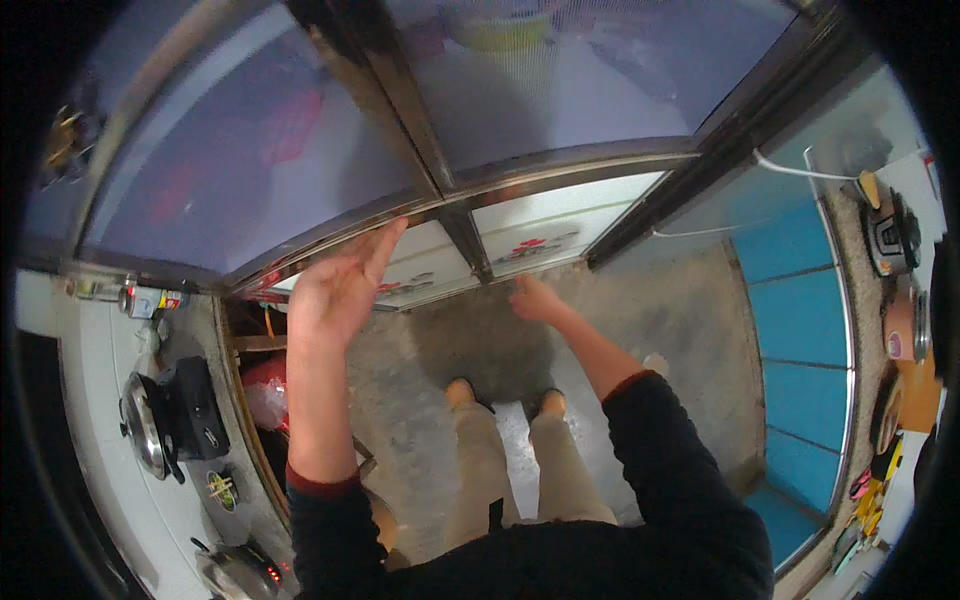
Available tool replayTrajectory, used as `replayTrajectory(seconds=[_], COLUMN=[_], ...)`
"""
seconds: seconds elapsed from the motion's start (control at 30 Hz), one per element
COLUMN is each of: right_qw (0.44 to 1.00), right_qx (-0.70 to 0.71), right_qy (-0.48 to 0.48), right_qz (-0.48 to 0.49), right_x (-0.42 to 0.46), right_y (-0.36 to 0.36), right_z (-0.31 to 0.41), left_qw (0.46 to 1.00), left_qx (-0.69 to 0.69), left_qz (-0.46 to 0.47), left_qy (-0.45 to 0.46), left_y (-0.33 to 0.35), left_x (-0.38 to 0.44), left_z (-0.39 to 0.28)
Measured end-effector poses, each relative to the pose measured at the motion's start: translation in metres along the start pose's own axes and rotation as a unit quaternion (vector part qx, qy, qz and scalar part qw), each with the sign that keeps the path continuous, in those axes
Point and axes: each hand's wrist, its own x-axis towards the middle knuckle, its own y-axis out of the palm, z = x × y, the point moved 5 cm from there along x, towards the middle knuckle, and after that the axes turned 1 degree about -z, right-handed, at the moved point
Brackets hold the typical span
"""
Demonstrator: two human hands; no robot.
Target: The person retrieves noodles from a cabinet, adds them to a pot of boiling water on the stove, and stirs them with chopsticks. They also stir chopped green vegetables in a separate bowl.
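Observation:
A tall cabinet with framed glass doors (525, 97) stands before me, its lower panels (525, 232) white with a red flower print. My left hand (337, 289) is raised palm up beside the metal rail between upper and lower doors, fingertips at or very near the rail; it holds nothing that I can see. My right hand (536, 298) hangs lower, in front of the bottom edge of the lower panels, fingers curled. Whether anything is inside its fingers cannot be made out. Pink and green things show dimly behind the upper glass.
On the left counter are a lidded pan (146, 424), a black appliance (196, 409), a jar (150, 301) and a pot (240, 570). The right counter, over blue tiles (802, 322), bears a black appliance (892, 232) and a round container (906, 330). My feet stand on concrete floor (420, 352).

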Motion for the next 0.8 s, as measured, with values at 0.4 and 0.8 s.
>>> replayTrajectory(seconds=[0.4,0.8], right_qw=[0.956,0.894], right_qx=[-0.120,-0.237], right_qy=[-0.034,0.160], right_qz=[-0.267,-0.344], right_x=[0.086,-0.177], right_y=[0.049,0.005], right_z=[0.003,-0.266], left_qw=[0.921,0.933], left_qx=[0.302,0.266], left_qz=[-0.207,-0.193], left_qy=[-0.135,-0.149], left_y=[-0.210,-0.210], left_x=[0.037,0.082], left_z=[0.045,0.104])
